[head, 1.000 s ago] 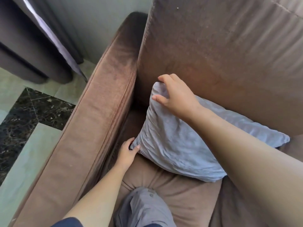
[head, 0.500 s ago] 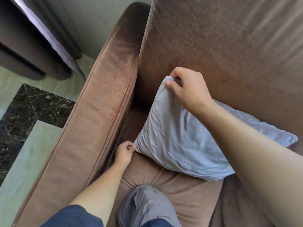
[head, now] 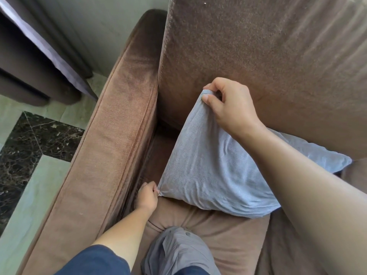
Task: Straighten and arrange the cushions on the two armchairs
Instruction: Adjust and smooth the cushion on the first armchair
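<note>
On the brown armchair point(head: 258, 56), both hands' grip pinches grey cushion point(head: 214, 165) corners.

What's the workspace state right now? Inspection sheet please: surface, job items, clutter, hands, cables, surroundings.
Surface: brown armchair, seat cushion creased under a knee.
Job's things: grey cushion leaning on the backrest, wrinkled.
Clutter: nothing seen.
Grippers: left hand pinches the cushion's lower corner; right hand pinches its upper corner.
Cables: nothing seen.
Surroundings: dark curtain, tiled floor beside the armrest.
</note>
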`<act>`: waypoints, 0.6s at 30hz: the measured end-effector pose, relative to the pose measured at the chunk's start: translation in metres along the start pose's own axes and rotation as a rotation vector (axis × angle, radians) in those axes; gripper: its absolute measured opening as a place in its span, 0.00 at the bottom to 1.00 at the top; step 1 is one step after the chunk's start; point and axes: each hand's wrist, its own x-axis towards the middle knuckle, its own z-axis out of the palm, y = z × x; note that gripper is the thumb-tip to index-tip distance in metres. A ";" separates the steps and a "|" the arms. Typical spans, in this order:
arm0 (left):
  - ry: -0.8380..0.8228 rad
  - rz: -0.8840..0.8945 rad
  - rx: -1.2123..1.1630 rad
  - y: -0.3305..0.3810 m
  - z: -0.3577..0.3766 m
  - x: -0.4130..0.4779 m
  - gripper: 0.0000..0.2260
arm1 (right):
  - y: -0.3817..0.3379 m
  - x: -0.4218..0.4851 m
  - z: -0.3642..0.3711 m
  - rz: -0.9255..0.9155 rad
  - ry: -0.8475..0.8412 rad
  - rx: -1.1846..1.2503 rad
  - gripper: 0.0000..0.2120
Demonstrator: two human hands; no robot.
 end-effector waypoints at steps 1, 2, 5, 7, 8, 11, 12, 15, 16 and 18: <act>0.000 -0.009 0.001 0.000 0.001 0.002 0.12 | 0.001 0.002 -0.001 0.012 0.004 0.008 0.05; -0.002 -0.020 0.002 -0.001 0.001 0.003 0.14 | 0.001 0.004 -0.002 0.021 0.007 0.011 0.05; -0.017 -0.041 0.040 -0.005 0.003 0.008 0.17 | 0.002 0.006 0.000 0.039 0.012 0.008 0.05; -0.040 -0.075 0.044 -0.002 0.003 0.012 0.15 | 0.003 0.005 0.003 0.033 0.008 0.001 0.06; -0.051 -0.087 0.047 0.002 0.003 0.013 0.15 | 0.004 0.004 0.004 0.023 -0.001 -0.014 0.06; -0.041 -0.066 0.075 0.007 0.000 0.011 0.14 | 0.010 -0.001 0.008 -0.034 -0.028 -0.118 0.07; -0.037 -0.041 0.075 0.007 -0.001 0.008 0.15 | 0.012 -0.003 0.010 -0.049 -0.031 -0.146 0.08; -0.036 0.046 0.055 0.012 -0.008 0.001 0.05 | 0.020 -0.010 0.015 -0.076 -0.038 -0.149 0.07; -0.027 0.060 0.024 0.017 -0.012 -0.001 0.04 | 0.022 -0.012 0.017 -0.080 -0.045 -0.132 0.07; -0.009 0.081 -0.071 0.033 -0.024 -0.003 0.13 | 0.030 -0.018 0.018 -0.075 -0.066 -0.116 0.08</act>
